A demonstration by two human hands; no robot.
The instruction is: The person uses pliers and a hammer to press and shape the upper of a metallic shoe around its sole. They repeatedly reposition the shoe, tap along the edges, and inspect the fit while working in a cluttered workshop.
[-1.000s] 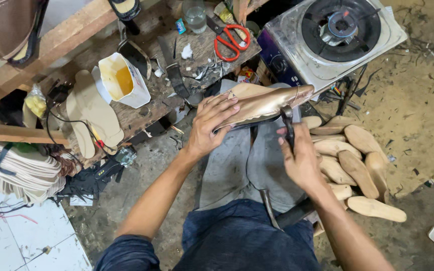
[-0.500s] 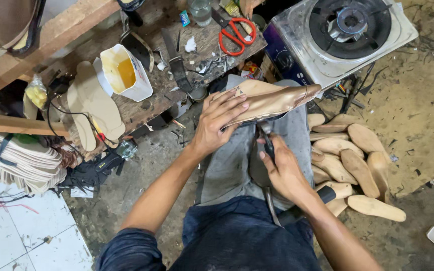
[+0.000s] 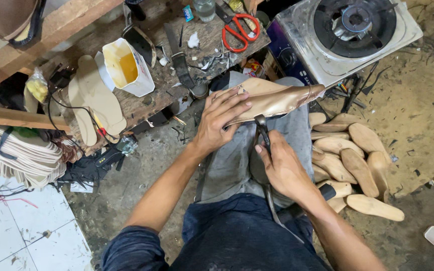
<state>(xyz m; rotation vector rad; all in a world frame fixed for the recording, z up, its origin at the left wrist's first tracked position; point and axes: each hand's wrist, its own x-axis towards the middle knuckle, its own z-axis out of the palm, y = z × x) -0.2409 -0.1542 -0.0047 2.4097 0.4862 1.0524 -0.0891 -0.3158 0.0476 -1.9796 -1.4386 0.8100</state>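
Observation:
A tan leather shoe upper on a last (image 3: 272, 100) lies across my lap on my grey trousers. My left hand (image 3: 219, 118) presses flat on its near side with the fingers spread over the leather. My right hand (image 3: 280, 165) grips a dark metal tool (image 3: 262, 128), whose tip touches the lower edge of the shoe. The tool's handle is hidden inside my fist.
A low wooden bench (image 3: 177, 65) holds red scissors (image 3: 237, 30), a white glue container (image 3: 126, 68), insoles (image 3: 94, 98) and scraps. A gas stove (image 3: 347, 30) stands at top right. Several wooden lasts (image 3: 357, 160) lie on the dirt floor to the right. Stacked soles (image 3: 11, 155) sit left.
My right hand came down and left from the shoe's toe end, and now holds the tool against the shoe's lower edge. My left hand stayed on the shoe.

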